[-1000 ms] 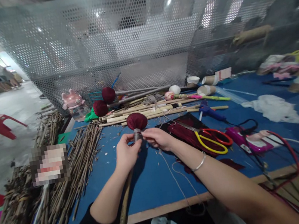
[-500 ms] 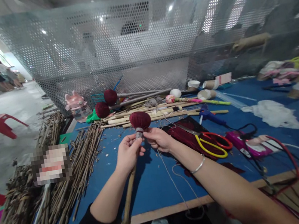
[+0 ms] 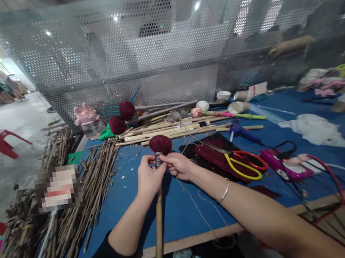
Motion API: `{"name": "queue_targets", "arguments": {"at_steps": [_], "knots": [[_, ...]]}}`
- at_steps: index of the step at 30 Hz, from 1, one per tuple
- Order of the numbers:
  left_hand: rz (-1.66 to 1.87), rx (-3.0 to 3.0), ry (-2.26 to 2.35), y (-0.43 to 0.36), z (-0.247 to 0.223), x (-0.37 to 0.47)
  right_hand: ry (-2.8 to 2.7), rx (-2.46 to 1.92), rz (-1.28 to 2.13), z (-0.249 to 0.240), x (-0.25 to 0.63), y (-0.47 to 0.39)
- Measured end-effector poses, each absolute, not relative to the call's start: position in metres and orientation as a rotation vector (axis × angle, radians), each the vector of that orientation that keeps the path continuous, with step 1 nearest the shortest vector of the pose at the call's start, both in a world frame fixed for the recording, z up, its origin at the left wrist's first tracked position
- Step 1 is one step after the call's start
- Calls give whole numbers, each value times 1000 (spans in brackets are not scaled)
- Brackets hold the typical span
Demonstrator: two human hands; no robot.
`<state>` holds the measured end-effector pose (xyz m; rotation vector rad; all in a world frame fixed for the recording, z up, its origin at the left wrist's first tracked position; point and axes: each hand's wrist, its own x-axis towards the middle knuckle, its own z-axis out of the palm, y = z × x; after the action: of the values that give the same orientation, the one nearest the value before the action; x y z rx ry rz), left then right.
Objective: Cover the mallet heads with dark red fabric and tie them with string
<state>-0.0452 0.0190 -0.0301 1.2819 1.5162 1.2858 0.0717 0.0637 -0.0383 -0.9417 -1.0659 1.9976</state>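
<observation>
A bamboo stick (image 3: 159,235) topped by a dark red cloth ball (image 3: 160,144) stands tilted over the table's front edge. Grey string (image 3: 159,159) is wound around the neck under the ball. My left hand (image 3: 148,174) is closed around the stick just below the ball. At the right side of the neck, my right hand (image 3: 178,166) pinches the string, its fingers pressed together. A loose string (image 3: 198,205) hangs from there towards the table edge. Right of my hands, scissors (image 3: 244,165) with red and yellow handles lie on dark red cloth (image 3: 213,157).
Thin twigs (image 3: 89,203) lie in bundles at the left. Behind are bamboo sticks (image 3: 166,133), two red balls (image 3: 117,124) and a pink bottle (image 3: 88,120). A blue glue gun (image 3: 245,131), a purple box (image 3: 279,164) and white plastic (image 3: 320,131) are at the right.
The ball has moved slightly down and left and tilts differently. The stick stands more upright, its lower end shifted right. My right hand has moved a little left and down.
</observation>
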Motion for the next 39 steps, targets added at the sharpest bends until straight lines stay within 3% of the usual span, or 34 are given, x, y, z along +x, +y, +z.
{"name": "queue_targets", "arguments": {"at_steps": [6, 15, 26, 30, 39], "knots": [[1306, 1222, 1506, 23, -22, -54, -1266, -963, 1811, -24, 83, 62], [1393, 945, 1234, 24, -16, -53, -1142, -815, 1899, -19, 89, 63], [1193, 828, 946, 22, -13, -53, -1069, -806, 2040, -29, 87, 69], [1032, 787, 1060, 21, -20, -52, -1092, -881, 1963, -37, 79, 66], [1225, 1198, 1381, 19, -27, -51, -1355, -924, 1804, -33, 87, 68]]}}
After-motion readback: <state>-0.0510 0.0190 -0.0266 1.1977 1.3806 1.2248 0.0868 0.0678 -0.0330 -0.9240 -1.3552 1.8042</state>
